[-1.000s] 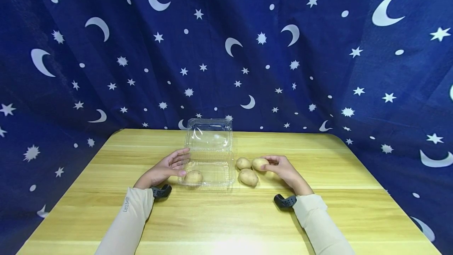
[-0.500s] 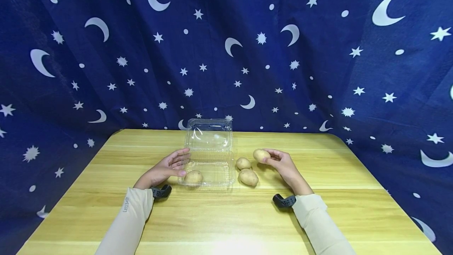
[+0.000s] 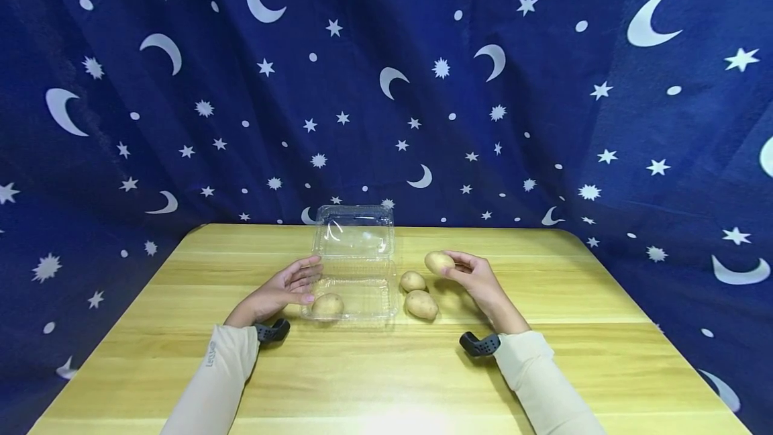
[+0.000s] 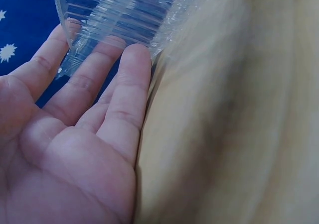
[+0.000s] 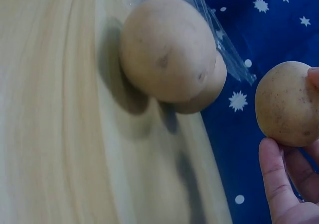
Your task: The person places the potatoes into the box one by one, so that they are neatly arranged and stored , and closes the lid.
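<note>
A clear plastic clamshell container (image 3: pixel 365 297) stands on the table with its lid (image 3: pixel 354 232) raised at the back. One potato (image 3: pixel 328 306) lies in its front left corner. Along the container's left side is my left hand (image 3: pixel 274 293), its fingers fairly straight; in the left wrist view the fingertips (image 4: pixel 135 59) touch the clear plastic wall. My right hand (image 3: pixel 480 284) pinches a potato (image 3: pixel 439 262) between thumb and fingers, held above the table right of the container. Below it sit a smaller potato (image 3: pixel 413 281) and a larger potato (image 3: pixel 421 305).
The wooden table (image 3: pixel 374 368) ends at a dark blue curtain (image 3: pixel 356 86) patterned with moons and stars. Both wrists wear black camera bands. In the right wrist view the two loose potatoes sit close together beside the container.
The right hand has lifted its potato from beside the other two and moved it slightly left. My left hand stays at the container. The head view has shifted a little.
</note>
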`<state>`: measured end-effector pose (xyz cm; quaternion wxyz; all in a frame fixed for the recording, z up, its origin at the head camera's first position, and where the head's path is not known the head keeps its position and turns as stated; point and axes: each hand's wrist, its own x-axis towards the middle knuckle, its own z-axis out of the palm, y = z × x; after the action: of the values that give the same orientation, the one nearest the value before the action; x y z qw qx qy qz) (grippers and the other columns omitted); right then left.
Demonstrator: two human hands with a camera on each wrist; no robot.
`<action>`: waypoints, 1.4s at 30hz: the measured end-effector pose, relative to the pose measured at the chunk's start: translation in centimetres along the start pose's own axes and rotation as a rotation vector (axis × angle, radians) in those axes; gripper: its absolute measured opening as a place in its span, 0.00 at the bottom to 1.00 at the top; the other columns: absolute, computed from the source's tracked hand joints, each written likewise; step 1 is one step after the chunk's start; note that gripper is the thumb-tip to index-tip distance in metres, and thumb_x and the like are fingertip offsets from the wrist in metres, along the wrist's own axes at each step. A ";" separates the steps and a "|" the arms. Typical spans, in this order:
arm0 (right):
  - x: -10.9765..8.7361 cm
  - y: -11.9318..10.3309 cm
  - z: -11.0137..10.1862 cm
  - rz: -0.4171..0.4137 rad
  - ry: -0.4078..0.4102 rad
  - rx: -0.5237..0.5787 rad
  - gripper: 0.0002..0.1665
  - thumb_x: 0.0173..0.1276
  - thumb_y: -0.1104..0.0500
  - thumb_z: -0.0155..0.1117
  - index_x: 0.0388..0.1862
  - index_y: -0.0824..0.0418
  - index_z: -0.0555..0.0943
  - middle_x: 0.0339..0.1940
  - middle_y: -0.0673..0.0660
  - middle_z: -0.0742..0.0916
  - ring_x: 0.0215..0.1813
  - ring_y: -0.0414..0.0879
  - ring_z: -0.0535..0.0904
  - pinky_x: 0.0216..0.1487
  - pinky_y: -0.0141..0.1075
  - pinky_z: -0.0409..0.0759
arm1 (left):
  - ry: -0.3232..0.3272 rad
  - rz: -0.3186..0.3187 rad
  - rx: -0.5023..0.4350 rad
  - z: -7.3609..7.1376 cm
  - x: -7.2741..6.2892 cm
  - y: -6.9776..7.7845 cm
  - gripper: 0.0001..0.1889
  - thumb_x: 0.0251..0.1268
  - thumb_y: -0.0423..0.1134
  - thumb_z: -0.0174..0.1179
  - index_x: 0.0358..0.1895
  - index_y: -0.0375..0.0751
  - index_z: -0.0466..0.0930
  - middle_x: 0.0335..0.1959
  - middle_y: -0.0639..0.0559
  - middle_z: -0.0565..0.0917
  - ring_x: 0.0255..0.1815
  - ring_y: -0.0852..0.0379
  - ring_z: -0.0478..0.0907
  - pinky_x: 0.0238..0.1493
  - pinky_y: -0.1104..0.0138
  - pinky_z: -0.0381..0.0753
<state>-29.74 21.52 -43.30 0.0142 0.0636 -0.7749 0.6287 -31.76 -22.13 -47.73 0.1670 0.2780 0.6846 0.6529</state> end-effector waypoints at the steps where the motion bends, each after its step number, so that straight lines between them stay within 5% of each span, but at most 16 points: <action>1: 0.0 -0.1 0.1 0.001 -0.001 -0.003 0.32 0.73 0.68 0.69 0.73 0.78 0.75 0.61 0.66 0.88 0.49 0.33 0.83 0.55 0.26 0.81 | 0.001 0.000 0.000 0.0 0.0 0.0 0.51 0.73 0.36 0.72 0.85 0.23 0.44 0.83 0.19 0.52 0.83 0.19 0.48 0.71 0.75 0.70; 23: 0.1 -1.8 2.6 -0.137 -0.116 -0.073 0.31 0.70 0.71 0.69 0.71 0.79 0.76 0.66 0.76 0.83 0.53 0.42 0.84 0.55 0.27 0.82 | -0.013 -0.001 -0.005 -0.2 0.1 0.1 0.52 0.74 0.37 0.71 0.86 0.25 0.43 0.84 0.19 0.51 0.84 0.20 0.47 0.72 0.75 0.70; 29: 0.5 -1.7 3.2 -0.150 -0.137 -0.044 0.31 0.70 0.73 0.68 0.71 0.81 0.75 0.67 0.78 0.81 0.57 0.51 0.86 0.55 0.27 0.83 | -0.013 -0.001 -0.010 -0.1 0.0 0.1 0.52 0.74 0.37 0.71 0.86 0.24 0.42 0.84 0.19 0.50 0.84 0.19 0.46 0.71 0.74 0.71; 42: 0.4 -2.3 4.5 -0.139 -0.195 0.037 0.32 0.69 0.76 0.67 0.71 0.83 0.73 0.70 0.79 0.79 0.59 0.52 0.86 0.56 0.30 0.85 | -0.011 -0.001 -0.015 -0.3 0.1 -0.2 0.51 0.74 0.35 0.70 0.86 0.24 0.43 0.84 0.19 0.51 0.84 0.20 0.46 0.71 0.74 0.72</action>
<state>-29.56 16.62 -41.98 -0.0185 0.1783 -0.7548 0.6310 -31.99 -22.30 -47.93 0.1732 0.2798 0.6789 0.6563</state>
